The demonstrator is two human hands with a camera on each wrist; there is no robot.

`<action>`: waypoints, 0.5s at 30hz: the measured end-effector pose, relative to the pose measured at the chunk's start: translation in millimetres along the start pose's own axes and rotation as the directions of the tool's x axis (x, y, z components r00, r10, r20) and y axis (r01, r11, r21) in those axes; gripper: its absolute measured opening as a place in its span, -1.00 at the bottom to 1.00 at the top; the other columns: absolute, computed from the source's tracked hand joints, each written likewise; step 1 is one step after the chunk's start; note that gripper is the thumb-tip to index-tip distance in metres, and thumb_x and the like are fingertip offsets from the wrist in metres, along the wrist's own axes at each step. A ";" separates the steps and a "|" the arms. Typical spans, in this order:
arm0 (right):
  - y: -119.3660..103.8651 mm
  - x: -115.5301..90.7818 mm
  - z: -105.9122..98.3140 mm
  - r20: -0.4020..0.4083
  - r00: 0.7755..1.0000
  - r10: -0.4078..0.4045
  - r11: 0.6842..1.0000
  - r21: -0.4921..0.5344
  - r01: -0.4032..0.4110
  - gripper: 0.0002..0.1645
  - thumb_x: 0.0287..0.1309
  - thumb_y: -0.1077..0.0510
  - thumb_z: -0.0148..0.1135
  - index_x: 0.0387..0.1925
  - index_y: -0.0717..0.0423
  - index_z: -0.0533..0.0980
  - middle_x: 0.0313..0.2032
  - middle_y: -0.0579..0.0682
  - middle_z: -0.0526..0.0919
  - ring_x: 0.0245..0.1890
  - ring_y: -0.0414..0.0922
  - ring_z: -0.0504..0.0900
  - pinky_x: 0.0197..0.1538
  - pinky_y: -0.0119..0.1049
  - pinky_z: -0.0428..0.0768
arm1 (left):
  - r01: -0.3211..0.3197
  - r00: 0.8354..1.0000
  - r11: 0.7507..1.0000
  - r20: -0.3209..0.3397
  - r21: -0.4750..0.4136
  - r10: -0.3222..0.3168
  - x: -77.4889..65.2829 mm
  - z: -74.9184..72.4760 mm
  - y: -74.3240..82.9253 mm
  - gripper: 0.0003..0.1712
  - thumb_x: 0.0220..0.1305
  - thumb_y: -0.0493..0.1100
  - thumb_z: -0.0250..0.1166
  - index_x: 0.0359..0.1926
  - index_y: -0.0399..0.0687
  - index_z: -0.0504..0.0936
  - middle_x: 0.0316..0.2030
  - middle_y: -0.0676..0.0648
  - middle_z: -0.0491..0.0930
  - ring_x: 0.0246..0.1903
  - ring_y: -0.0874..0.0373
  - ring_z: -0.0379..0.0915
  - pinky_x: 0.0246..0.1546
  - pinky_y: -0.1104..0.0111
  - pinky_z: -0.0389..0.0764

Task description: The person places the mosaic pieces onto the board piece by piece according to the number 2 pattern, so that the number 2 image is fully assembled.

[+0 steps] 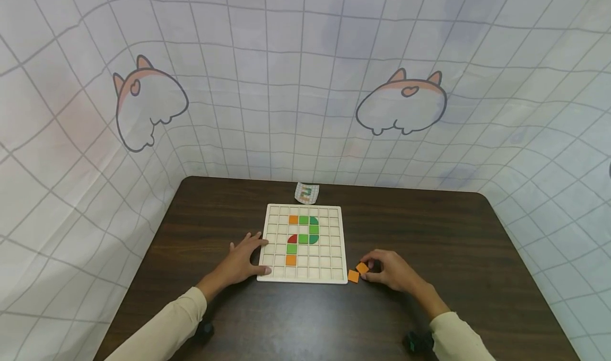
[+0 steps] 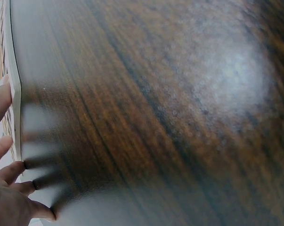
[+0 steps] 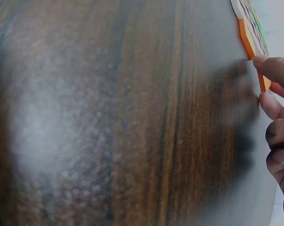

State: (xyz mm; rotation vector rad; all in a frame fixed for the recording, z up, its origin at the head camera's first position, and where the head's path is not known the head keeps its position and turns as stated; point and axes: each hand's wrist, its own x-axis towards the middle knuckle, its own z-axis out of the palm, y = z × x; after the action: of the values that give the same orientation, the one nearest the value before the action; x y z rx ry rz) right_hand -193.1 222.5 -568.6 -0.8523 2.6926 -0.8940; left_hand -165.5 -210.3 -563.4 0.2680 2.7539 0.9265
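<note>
A white square grid board (image 1: 329, 244) lies on the table, with a figure of orange, green and red pieces set in its cells. My left hand (image 1: 245, 257) rests at the board's left side, fingers spread, thumb and forefinger touching the edge. Off the board's lower right corner, my right hand (image 1: 389, 270) pinches an orange square tile (image 1: 362, 267) between thumb and forefinger. Just left of it, close to the board, lies a second orange square tile (image 1: 353, 276). The right wrist view shows the fingertips at the pinched tile (image 3: 263, 84).
A small printed paper (image 1: 306, 193) with a coloured pattern lies behind the board near the table's far edge. The dark wooden table (image 1: 420, 218) is enclosed by a white grid-patterned cloth (image 1: 286, 85). Dark objects sit beside both forearms.
</note>
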 end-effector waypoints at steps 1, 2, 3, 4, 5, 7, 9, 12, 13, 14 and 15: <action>0.3 -0.5 0.0 -0.003 1.000 -0.001 1.000 0.006 0.001 -0.62 0.11 -0.08 0.49 -0.07 -0.04 0.65 -0.34 -0.25 0.56 -0.40 -0.32 0.44 -0.35 -0.44 0.41 | -0.003 1.000 1.000 0.000 -0.001 0.003 -0.1 0.1 -0.1 -0.10 0.06 0.12 0.55 0.37 -0.09 0.45 0.52 -0.26 0.15 0.54 -0.32 -0.12 0.33 -0.49 -0.21; 0.7 -0.9 0.0 -0.006 1.000 -0.003 1.000 0.011 0.003 -0.62 0.12 -0.09 0.48 -0.08 -0.03 0.65 -0.34 -0.24 0.56 -0.41 -0.32 0.43 -0.37 -0.44 0.40 | -0.002 1.000 1.000 0.002 -0.005 0.002 -0.3 0.2 0.0 -0.10 0.06 0.12 0.55 0.37 -0.09 0.44 0.52 -0.25 0.14 0.54 -0.31 -0.13 0.33 -0.48 -0.21; 0.9 -1.5 0.0 -0.008 1.000 -0.003 1.000 0.017 0.003 -0.62 0.13 -0.10 0.48 -0.08 -0.03 0.64 -0.35 -0.23 0.56 -0.43 -0.32 0.42 -0.39 -0.44 0.39 | -0.005 1.000 1.000 0.001 -0.006 0.005 -0.4 0.3 -0.1 -0.10 0.07 0.12 0.55 0.37 -0.09 0.45 0.52 -0.25 0.15 0.54 -0.31 -0.13 0.33 -0.48 -0.21; 1.2 -2.0 -0.2 -0.012 1.000 -0.002 1.000 0.022 0.002 -0.62 0.14 -0.11 0.47 -0.08 -0.03 0.64 -0.35 -0.23 0.56 -0.45 -0.33 0.41 -0.41 -0.44 0.38 | -0.009 1.000 1.000 -0.001 -0.006 0.009 -0.4 0.4 -0.2 -0.10 0.06 0.12 0.55 0.37 -0.09 0.45 0.52 -0.26 0.15 0.54 -0.32 -0.12 0.32 -0.49 -0.21; 1.5 -2.5 -0.5 -0.015 1.000 0.000 1.000 0.028 0.001 -0.62 0.15 -0.12 0.46 -0.08 -0.04 0.63 -0.36 -0.23 0.56 -0.49 -0.34 0.39 -0.44 -0.44 0.37 | -0.012 1.000 1.000 -0.002 -0.006 0.012 -0.6 0.5 -0.3 -0.11 0.07 0.12 0.55 0.37 -0.10 0.45 0.52 -0.26 0.15 0.54 -0.32 -0.12 0.32 -0.49 -0.21; 1.0 -3.4 -1.6 -0.020 1.000 0.009 0.999 0.037 -0.009 -0.61 0.16 -0.12 0.45 -0.06 -0.04 0.62 -0.37 -0.24 0.57 -0.52 -0.36 0.37 -0.46 -0.44 0.36 | -0.010 1.000 1.000 0.000 -0.008 0.010 -0.5 0.5 -0.5 -0.11 0.06 0.12 0.55 0.37 -0.08 0.45 0.52 -0.26 0.15 0.54 -0.31 -0.12 0.33 -0.49 -0.21; -0.4 -3.7 -3.3 -0.027 0.999 0.022 0.998 0.054 -0.021 -0.62 0.17 -0.09 0.45 -0.04 -0.04 0.61 -0.37 -0.25 0.59 -0.57 -0.38 0.36 -0.49 -0.44 0.39 | -0.016 1.000 1.000 -0.004 -0.006 0.016 -0.6 0.6 -1.0 -0.11 0.06 0.11 0.55 0.37 -0.09 0.45 0.52 -0.27 0.16 0.53 -0.33 -0.11 0.32 -0.50 -0.20; -2.9 -3.6 -6.3 -0.044 0.999 0.032 0.996 0.087 -0.028 -0.63 0.16 -0.01 0.46 -0.02 -0.04 0.59 -0.36 -0.22 0.62 -0.56 -0.37 0.42 -0.50 -0.43 0.46 | -0.013 1.000 1.000 -0.005 -0.013 0.013 -0.5 0.3 -1.7 -0.10 0.06 0.10 0.56 0.37 -0.08 0.45 0.52 -0.27 0.15 0.54 -0.32 -0.12 0.32 -0.49 -0.21; -3.9 -3.5 -7.2 -0.047 0.998 0.035 0.995 0.097 -0.030 -0.63 0.16 0.02 0.47 -0.02 -0.04 0.59 -0.35 -0.20 0.63 -0.57 -0.36 0.43 -0.51 -0.42 0.48 | -0.013 1.000 1.000 -0.004 -0.012 0.013 -0.3 0.4 -1.9 -0.10 0.06 0.10 0.56 0.37 -0.08 0.45 0.52 -0.27 0.15 0.54 -0.32 -0.12 0.32 -0.49 -0.21; -4.5 -3.5 -7.9 -0.045 0.998 0.038 0.994 0.109 -0.033 -0.63 0.16 0.05 0.47 -0.01 -0.03 0.58 -0.35 -0.18 0.64 -0.58 -0.36 0.45 -0.53 -0.41 0.50 | -0.014 1.000 1.000 -0.005 -0.012 0.014 -0.4 0.4 -2.0 -0.10 0.06 0.10 0.56 0.37 -0.09 0.44 0.52 -0.27 0.15 0.54 -0.33 -0.12 0.32 -0.50 -0.21; -5.1 -3.5 -8.5 -0.043 0.998 0.042 0.992 0.117 -0.037 -0.63 0.15 0.08 0.47 -0.01 -0.03 0.58 -0.34 -0.17 0.63 -0.57 -0.35 0.46 -0.52 -0.40 0.51 | -0.012 1.000 1.000 -0.003 -0.011 0.012 -0.3 0.2 -1.9 -0.10 0.07 0.10 0.55 0.38 -0.09 0.44 0.52 -0.27 0.14 0.54 -0.32 -0.12 0.32 -0.50 -0.21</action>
State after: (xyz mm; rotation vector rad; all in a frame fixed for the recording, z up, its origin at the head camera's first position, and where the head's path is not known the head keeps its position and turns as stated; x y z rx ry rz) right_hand -190.8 225.3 -558.7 -0.7600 2.6549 -1.0624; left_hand -165.4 -211.8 -564.6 0.2821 2.7522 0.9462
